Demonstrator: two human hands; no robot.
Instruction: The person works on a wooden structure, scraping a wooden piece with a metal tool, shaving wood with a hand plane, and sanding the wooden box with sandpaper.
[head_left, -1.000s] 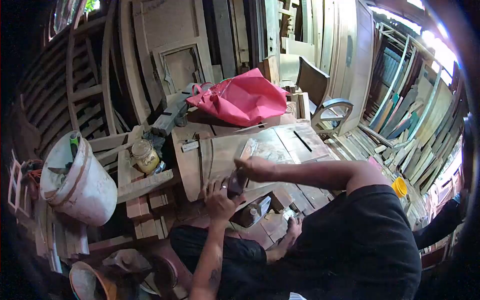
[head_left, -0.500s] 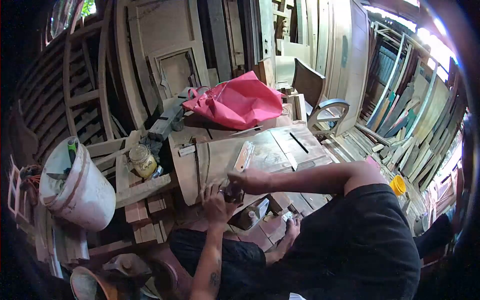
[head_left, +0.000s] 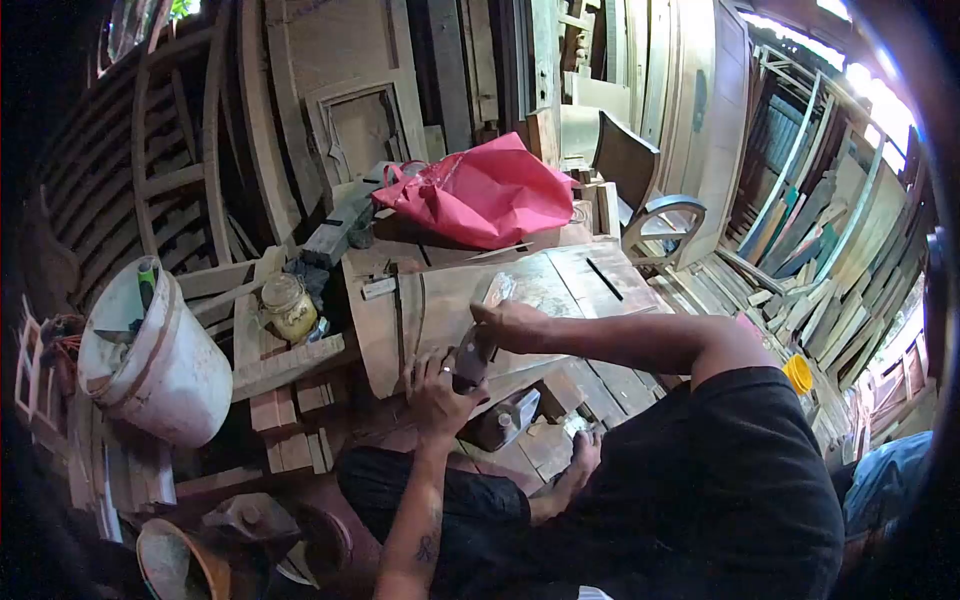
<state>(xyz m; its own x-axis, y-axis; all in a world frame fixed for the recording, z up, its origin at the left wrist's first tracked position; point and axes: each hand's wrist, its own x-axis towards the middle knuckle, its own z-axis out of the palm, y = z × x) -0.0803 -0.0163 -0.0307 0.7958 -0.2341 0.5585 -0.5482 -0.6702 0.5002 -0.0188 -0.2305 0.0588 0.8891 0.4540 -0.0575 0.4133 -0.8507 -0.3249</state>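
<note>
A small dark object (head_left: 469, 366) is between my hands, above the near edge of the wooden work surface (head_left: 440, 300); its details are too small to tell. My left hand (head_left: 440, 392), with a ring on one finger, is wrapped round its lower left side. From the upper right, my right hand (head_left: 508, 328) is closed at its top, fingers bent down. Just beyond my hands a whitish strip (head_left: 499, 290) lies on the boards. A dark container with a pale side (head_left: 500, 420) stands below my hands, near my foot (head_left: 575, 470).
A pink bag (head_left: 485, 195) lies at the back of the surface. On the left are a jar (head_left: 289, 308) and a white bucket (head_left: 165, 355). A chair (head_left: 660, 215) stands behind right. Someone's blue clothing (head_left: 890, 480) shows at the right edge.
The dark object has tilted and shifted slightly between my hands, and my right hand has risen a little since half a second ago. More blue clothing shows at the right edge.
</note>
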